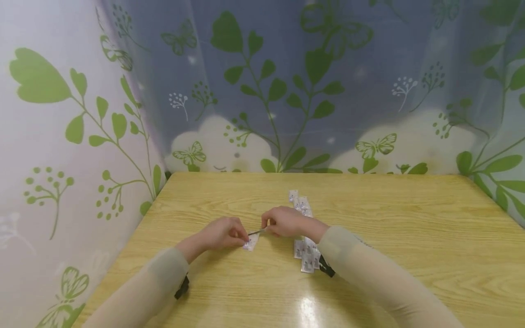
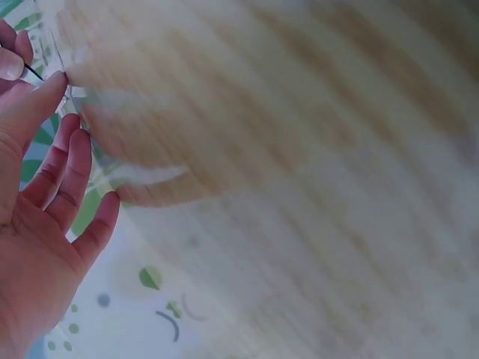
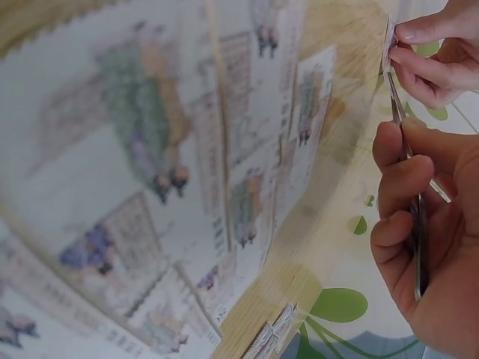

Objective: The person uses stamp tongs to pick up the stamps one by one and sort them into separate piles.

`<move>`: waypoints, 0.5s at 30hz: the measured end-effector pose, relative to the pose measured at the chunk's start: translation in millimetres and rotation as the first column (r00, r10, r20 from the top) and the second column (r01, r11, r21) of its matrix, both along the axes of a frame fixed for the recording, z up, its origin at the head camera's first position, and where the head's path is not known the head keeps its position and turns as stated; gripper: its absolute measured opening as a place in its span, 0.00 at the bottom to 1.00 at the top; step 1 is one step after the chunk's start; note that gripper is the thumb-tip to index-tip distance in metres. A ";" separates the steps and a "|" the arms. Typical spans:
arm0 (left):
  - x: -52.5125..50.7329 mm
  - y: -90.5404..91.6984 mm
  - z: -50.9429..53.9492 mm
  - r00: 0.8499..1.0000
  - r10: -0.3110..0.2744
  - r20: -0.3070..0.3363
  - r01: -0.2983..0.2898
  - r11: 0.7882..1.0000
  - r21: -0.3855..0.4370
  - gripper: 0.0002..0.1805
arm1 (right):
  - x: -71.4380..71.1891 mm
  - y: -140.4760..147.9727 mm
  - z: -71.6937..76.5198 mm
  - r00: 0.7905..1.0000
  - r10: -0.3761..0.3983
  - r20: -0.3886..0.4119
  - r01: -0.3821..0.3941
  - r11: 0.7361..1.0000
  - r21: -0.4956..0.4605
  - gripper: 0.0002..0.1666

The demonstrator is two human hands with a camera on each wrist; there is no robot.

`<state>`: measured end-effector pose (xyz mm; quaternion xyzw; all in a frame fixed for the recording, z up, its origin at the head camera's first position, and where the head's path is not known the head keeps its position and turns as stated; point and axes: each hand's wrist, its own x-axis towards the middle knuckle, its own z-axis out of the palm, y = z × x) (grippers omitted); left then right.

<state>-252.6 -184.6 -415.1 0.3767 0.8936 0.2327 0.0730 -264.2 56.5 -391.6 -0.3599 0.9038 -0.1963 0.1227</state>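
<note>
My left hand (image 1: 224, 233) pinches a small pale postage stamp (image 1: 251, 244) between thumb and fingertips, low over the wooden table. From the right, my right hand (image 1: 285, 222) grips a pair of metal tweezers (image 3: 420, 243), its fingers curled round them in the right wrist view. The tips of the tweezers meet the stamp's upper edge beside the left fingertips; whether they clamp it, I cannot tell. In the left wrist view, the other fingers of the left hand (image 2: 52, 209) spread loosely near the tabletop.
Several more stamps (image 1: 306, 262) with printed figures lie overlapping in a column under and beside the right forearm. The wooden table (image 1: 389, 205) reaches back to a curtain (image 1: 287, 91) patterned with leaves and butterflies, which also hangs along the left side.
</note>
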 end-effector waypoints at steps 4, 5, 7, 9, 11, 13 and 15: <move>0.0 2.5 1.0 1.000 0.012 -0.001 -0.012 1.000 -0.007 0.03 | -0.2 3.6 -1.0 1.000 -0.005 0.023 0.006 1.000 -0.019 0.04; -0.1 2.9 1.1 1.000 0.017 0.001 -0.017 1.000 -0.008 0.03 | -0.2 5.3 -1.5 1.000 -0.005 0.031 0.006 1.000 -0.026 0.04; 0.0 3.5 1.4 1.000 0.025 0.005 -0.025 1.000 -0.011 0.03 | 0.2 9.4 -2.0 0.999 -0.005 0.046 0.007 0.999 -0.036 0.04; 0.4 3.4 1.2 0.999 0.035 0.010 -0.035 0.999 -0.014 0.03 | 0.7 13.8 -3.0 0.998 -0.005 0.058 0.007 0.999 -0.040 0.04; 1.3 3.1 0.9 0.999 0.046 0.015 -0.046 0.999 -0.020 0.03 | 1.8 17.1 -3.3 0.998 -0.009 0.065 0.012 0.999 -0.042 0.03; 1.8 3.3 1.1 0.998 0.053 0.023 -0.052 0.998 -0.023 0.04 | 2.4 19.6 -3.2 0.998 -0.012 0.058 0.014 0.999 -0.040 0.03; 1.7 4.4 1.9 0.998 0.056 0.030 -0.055 0.998 -0.026 0.04 | 2.5 21.4 -2.2 0.999 -0.012 0.042 0.014 0.999 -0.032 0.04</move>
